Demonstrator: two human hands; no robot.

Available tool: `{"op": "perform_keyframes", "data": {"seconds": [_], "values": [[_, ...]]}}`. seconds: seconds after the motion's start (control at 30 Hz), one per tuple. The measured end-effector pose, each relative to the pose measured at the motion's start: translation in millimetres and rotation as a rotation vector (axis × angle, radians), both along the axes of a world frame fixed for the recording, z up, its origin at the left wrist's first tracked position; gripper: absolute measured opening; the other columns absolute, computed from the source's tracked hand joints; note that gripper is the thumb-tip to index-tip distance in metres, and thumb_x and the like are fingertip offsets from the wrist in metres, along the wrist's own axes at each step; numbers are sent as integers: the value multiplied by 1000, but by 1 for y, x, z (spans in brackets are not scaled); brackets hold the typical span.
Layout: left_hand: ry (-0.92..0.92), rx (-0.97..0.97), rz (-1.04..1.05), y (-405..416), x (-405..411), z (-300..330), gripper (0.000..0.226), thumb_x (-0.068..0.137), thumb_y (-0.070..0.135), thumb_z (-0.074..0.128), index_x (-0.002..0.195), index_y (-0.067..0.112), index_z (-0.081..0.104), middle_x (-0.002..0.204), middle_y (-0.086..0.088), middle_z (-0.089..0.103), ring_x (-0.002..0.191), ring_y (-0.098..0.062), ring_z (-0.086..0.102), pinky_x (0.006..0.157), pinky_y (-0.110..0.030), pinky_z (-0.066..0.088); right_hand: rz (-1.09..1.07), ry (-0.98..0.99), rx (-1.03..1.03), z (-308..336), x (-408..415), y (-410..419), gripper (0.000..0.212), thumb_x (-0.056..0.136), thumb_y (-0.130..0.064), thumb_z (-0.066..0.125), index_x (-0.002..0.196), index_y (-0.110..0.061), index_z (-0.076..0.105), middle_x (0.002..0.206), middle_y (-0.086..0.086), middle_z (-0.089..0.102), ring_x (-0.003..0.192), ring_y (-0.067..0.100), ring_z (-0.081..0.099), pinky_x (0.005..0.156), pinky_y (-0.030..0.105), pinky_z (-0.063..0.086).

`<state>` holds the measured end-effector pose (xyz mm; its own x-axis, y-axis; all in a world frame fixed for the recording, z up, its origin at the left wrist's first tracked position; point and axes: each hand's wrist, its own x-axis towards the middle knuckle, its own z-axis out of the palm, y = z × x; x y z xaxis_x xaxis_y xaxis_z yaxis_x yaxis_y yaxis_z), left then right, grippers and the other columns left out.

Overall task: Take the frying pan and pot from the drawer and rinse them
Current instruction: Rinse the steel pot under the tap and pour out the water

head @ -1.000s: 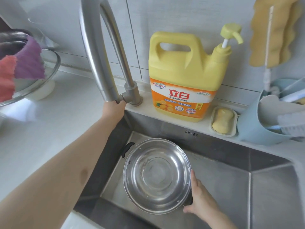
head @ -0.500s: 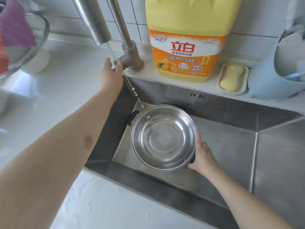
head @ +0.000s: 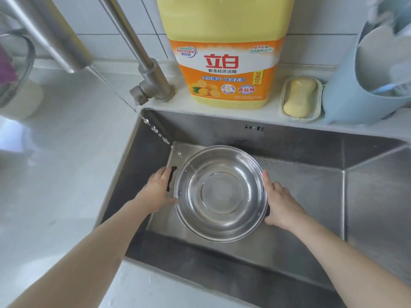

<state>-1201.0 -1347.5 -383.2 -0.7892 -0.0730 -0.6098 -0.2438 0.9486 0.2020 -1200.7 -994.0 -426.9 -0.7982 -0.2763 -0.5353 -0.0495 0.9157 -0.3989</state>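
Observation:
A shiny steel pot [head: 222, 194] with two black side handles is held over the steel sink [head: 311, 178]. My left hand [head: 156, 192] grips its left handle and my right hand [head: 281, 205] grips its right handle. A thin stream of water [head: 160, 135] falls from the tap spout [head: 55, 41] at the upper left and lands inside the pot's left part. No frying pan is in view.
The tap's base and lever [head: 151, 85] stand behind the sink's left corner. On the back ledge are a yellow detergent jug [head: 226, 63], a soap dish with yellow soap [head: 300, 96] and a blue holder [head: 355, 90]. A white counter [head: 66, 163] lies left, with a glass bowl [head: 15, 70] on it.
My left hand left the tap lever and came down onto the pot's left handle. Water started running and now reaches the pot. The camera tilted further down.

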Motion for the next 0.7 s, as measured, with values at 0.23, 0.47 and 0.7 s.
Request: {"op": "perform_keyframes", "data": {"seconds": [0.23, 0.47, 0.7], "values": [[856, 280, 602, 11, -66, 74, 44, 101, 38, 44, 134, 8, 42, 127, -1, 51, 103, -4, 56, 95, -19, 39, 11, 17, -3, -5, 0, 3, 134, 70, -31, 78, 147, -29, -32, 125, 1, 36, 114, 22, 42, 88, 30, 47], [836, 430, 799, 14, -144, 106, 24, 100, 27, 36, 93, 8, 49, 89, -8, 58, 72, -21, 63, 76, -37, 54, 22, 22, 2, -2, 1, 3, 134, 71, -31, 78, 148, -27, -31, 124, 2, 36, 113, 22, 43, 88, 29, 46], [873, 284, 833, 13, -150, 100, 32, 97, 5, 25, 69, 21, 32, 74, -9, 56, 75, -25, 61, 77, -39, 54, 23, 15, 14, -1, 0, 3, 131, 72, -28, 77, 149, -26, -29, 127, 2, 36, 114, 22, 43, 85, 28, 45]]}}
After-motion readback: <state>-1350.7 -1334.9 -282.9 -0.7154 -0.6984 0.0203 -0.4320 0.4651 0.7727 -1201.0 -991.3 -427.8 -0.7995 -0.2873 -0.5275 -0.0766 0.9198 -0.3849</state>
